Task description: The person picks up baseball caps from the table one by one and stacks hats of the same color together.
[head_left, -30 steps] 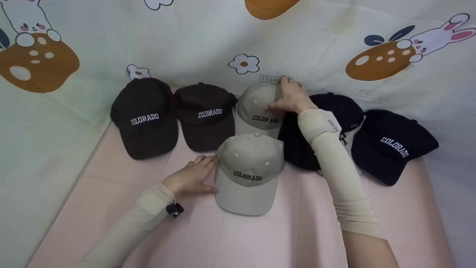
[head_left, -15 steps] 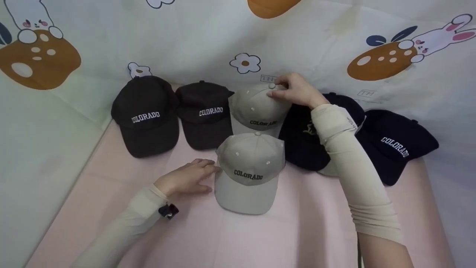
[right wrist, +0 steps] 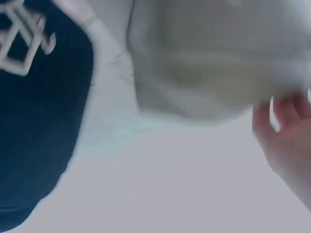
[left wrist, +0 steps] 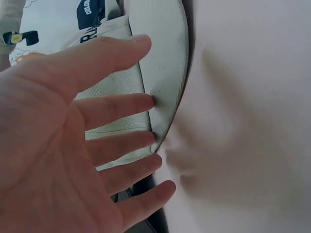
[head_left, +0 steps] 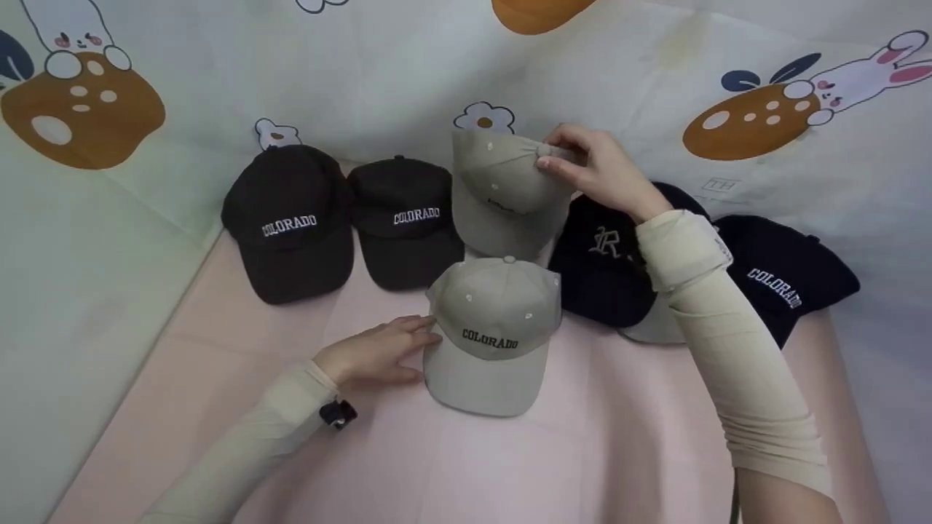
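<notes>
My right hand (head_left: 604,171) pinches the crown top of a light grey baseball cap (head_left: 510,196), which is tilted with its brim downward at the back of the table. In the right wrist view that grey cap (right wrist: 204,73) is blurred beside the fingers. A second light grey cap (head_left: 502,378), lettered COLORADO, sits upright in front of it. My left hand (head_left: 378,353) is at this cap's left side, fingers extended. In the left wrist view the fingertips of the left hand (left wrist: 68,131) overlap the cap's brim edge; contact is hard to tell.
Two dark COLORADO caps (head_left: 291,211) stand at the back left. To the right are a navy cap with an R (head_left: 604,276), a pale brim (head_left: 655,331) partly under it, and a navy COLORADO cap (head_left: 794,269). A patterned cloth (head_left: 349,73) hangs behind the pink tabletop (head_left: 408,466).
My right hand has gone from lying over the rear grey cap to pinching its crown top, and has lifted and tilted it. The left hand stays beside the front cap with only small shifts.
</notes>
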Available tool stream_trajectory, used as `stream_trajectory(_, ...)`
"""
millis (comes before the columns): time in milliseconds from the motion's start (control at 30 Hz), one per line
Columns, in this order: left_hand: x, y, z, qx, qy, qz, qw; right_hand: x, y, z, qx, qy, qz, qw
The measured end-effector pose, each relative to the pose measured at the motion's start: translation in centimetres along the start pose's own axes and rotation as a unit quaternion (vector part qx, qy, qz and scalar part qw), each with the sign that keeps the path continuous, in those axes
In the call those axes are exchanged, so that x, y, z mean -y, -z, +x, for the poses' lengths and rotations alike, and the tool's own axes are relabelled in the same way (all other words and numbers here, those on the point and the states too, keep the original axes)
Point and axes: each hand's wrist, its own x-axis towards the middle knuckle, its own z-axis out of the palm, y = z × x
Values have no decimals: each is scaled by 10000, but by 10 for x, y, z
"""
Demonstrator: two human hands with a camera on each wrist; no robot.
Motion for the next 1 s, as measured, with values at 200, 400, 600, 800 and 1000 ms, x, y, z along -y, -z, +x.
stream_trajectory(200,-1,1,4,72,47,-65,9999,19,17,-12,-992,251,-17,9947)
stream_trajectory(400,1,-1,3,-39,-105,-11,9999,34,33,-28,-1187,329,-263,9920)
stream_trajectory(600,4,0,-1,-111,-215,-59,9997,48,46,-45,-1333,790,-478,9868)
stream_trajectory(800,8,2,-6,-126,-186,-42,9997,63,50,-60,-1318,988,-395,9855)
stream_trajectory(1000,11,4,-14,-198,-62,-106,9997,69,38,-74,-825,993,157,9915)
